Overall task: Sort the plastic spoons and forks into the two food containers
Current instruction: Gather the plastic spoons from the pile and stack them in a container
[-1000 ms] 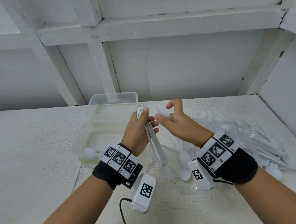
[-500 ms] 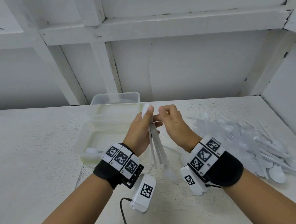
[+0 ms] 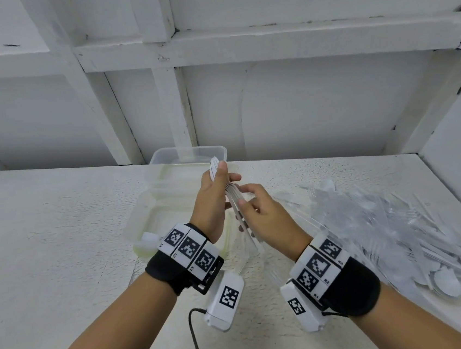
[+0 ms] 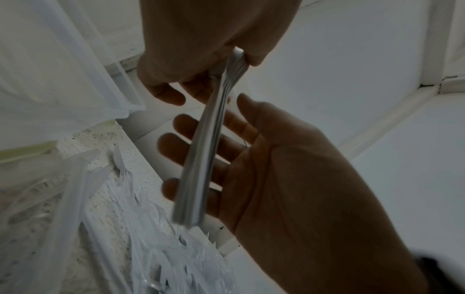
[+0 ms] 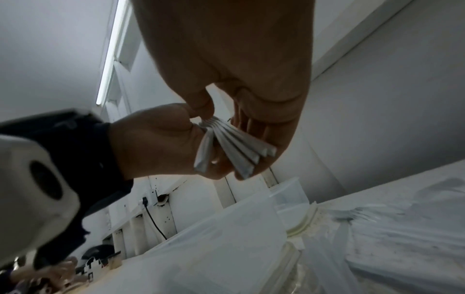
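My left hand [image 3: 224, 176] holds a bundle of white plastic cutlery [image 3: 213, 167] upright above the table, with nested rounded heads at the top and handles pointing down. In the left wrist view the bundle [image 4: 201, 159] hangs from my thumb and fingers. My right hand [image 3: 243, 201] lies against the handles with straight fingers [image 4: 176, 139] and grips nothing. From the right wrist the handle ends [image 5: 239, 151] fan out slightly. Two clear food containers sit behind the hands: the far one [image 3: 164, 155] and a nearer one [image 3: 142, 209] with a white spoon [image 3: 147, 237] in it.
A big heap of loose white spoons and forks [image 3: 400, 227] on clear plastic wrap covers the table's right side. White walls close in at the back and right [image 3: 457, 179]. A black cable [image 3: 195, 340] trails near the front edge.
My right hand brought a single white spoon to the bundle and let it go. It then slid down along the handles with flat fingers. The left hand kept its hold.
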Demonstrator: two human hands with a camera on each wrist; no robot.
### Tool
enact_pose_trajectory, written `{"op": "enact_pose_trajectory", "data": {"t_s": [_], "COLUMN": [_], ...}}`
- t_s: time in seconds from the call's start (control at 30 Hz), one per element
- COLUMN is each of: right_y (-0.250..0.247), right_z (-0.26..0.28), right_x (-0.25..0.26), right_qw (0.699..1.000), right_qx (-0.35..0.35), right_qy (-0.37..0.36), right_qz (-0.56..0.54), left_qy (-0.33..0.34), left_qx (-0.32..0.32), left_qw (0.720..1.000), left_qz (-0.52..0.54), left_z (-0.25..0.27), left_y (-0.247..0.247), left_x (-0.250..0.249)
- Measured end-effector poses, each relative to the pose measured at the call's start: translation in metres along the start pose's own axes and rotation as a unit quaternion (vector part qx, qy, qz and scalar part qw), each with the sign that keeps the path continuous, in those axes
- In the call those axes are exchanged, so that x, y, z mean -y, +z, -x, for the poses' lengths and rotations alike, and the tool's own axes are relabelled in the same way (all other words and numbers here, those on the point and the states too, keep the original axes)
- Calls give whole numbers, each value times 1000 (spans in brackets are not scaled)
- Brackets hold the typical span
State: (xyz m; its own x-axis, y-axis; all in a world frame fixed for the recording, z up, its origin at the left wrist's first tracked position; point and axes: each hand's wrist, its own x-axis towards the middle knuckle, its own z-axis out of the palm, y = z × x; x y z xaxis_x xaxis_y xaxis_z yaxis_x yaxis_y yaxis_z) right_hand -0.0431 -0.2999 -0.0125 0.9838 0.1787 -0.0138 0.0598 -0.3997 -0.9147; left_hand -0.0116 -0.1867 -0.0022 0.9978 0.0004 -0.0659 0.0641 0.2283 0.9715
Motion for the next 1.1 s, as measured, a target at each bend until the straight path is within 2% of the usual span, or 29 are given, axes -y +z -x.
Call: {"op": "enact_pose_trajectory", "data": {"t_s": [0.23,0.33,0.53,0.63,0.77,0.83,1.0,1.1], "right_y": [5,3,-10,-12,-7,-3,3,13], "right_z": [-2,-6,-8,-8,-10,-13,-36,-56], "right_x": [4,2,0,-2,-3,1,14,21], "right_qw": [985,974,965,951,932,924,912,900], "right_qx": [-7,-2,12,17,-25,-21,7,51], "right_qy": [-102,-111,-124,-140,-180,-181,-177,-168], "right_qz": [140,196,229,274,314,336,370,400], "left_qy": [22,5,-30,-17,-6,-8,-4,30], "left_qx": [-41,-39,3,4,3,-10,-44,-91], "left_qw": [999,999,999,999,996,992,960,898], "left_qz": [-28,-22,-30,-47,-89,-128,-277,-429], "left_z": [-2,-1,-2,-3,-1,0,-5,-12], "left_y": [1,2,-13,-19,-24,-33,-84,-123], "left_x": [1,0,-5,-10,-13,-17,-36,-46]}}
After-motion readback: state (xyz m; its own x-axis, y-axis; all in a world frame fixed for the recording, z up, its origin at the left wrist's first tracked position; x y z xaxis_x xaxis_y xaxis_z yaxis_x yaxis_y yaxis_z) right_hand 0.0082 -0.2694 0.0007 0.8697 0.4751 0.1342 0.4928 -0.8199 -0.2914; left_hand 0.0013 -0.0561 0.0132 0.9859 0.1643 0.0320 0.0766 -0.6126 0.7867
